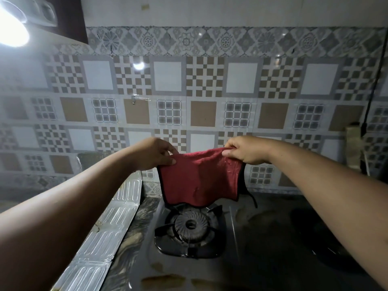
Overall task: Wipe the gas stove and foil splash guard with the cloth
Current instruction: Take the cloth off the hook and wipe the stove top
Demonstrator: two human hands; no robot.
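A red cloth (pixel 199 181) with a black edge hangs spread out in the air above the gas stove (pixel 262 238). My left hand (pixel 155 153) pinches its upper left corner and my right hand (pixel 245 149) pinches its upper right corner. The cloth's lower edge hangs just above the left burner (pixel 190 224). The embossed foil splash guard (pixel 105 234) stands along the stove's left side, partly hidden by my left forearm. The stove top is dark and shows brown stains near its front edge.
A patterned tiled wall (pixel 205 91) rises right behind the stove. The right burner (pixel 327 238) lies in shadow under my right forearm. A black cable (pixel 373 80) hangs down at the far right. A bright lamp (pixel 10 28) glares at the top left.
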